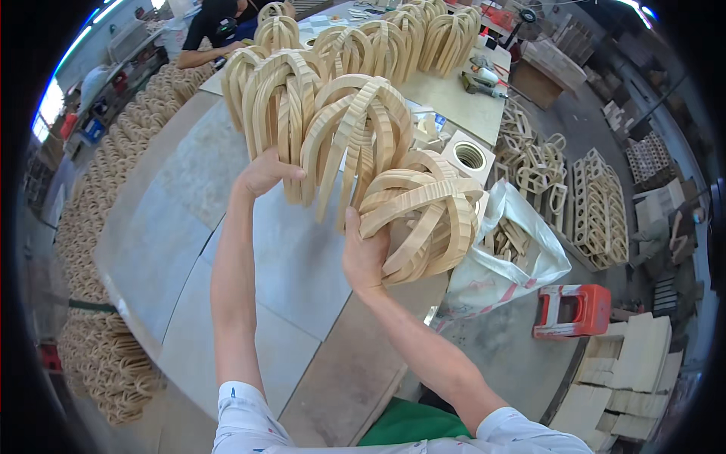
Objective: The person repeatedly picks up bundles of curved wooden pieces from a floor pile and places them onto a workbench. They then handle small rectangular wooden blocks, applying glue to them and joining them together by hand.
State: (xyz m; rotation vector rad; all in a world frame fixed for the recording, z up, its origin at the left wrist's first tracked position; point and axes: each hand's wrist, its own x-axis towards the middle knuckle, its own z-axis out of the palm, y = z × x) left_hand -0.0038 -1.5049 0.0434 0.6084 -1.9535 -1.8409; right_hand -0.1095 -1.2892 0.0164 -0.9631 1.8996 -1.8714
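Bent wooden arches, nested into dome-shaped clusters, stand along the table. My left hand (266,172) has its thumb across the legs of one cluster of wooden arches (283,87); its other fingers are mostly hidden among the wood. At the table's right edge my right hand (365,253) grips a tilted cluster of wooden arches (423,212), thumb on the near side and fingers out of sight under it. Between my hands another arch cluster (359,129) stands on its legs, touching both neighbours.
Smooth grey panels top the worktable (249,295). A white sack of wood scraps (522,257) and a red plastic jerrycan (573,310) are to the right. A power drill (484,83) lies farther back. Piled arches (113,204) line the left. Another person (215,30) works at far left.
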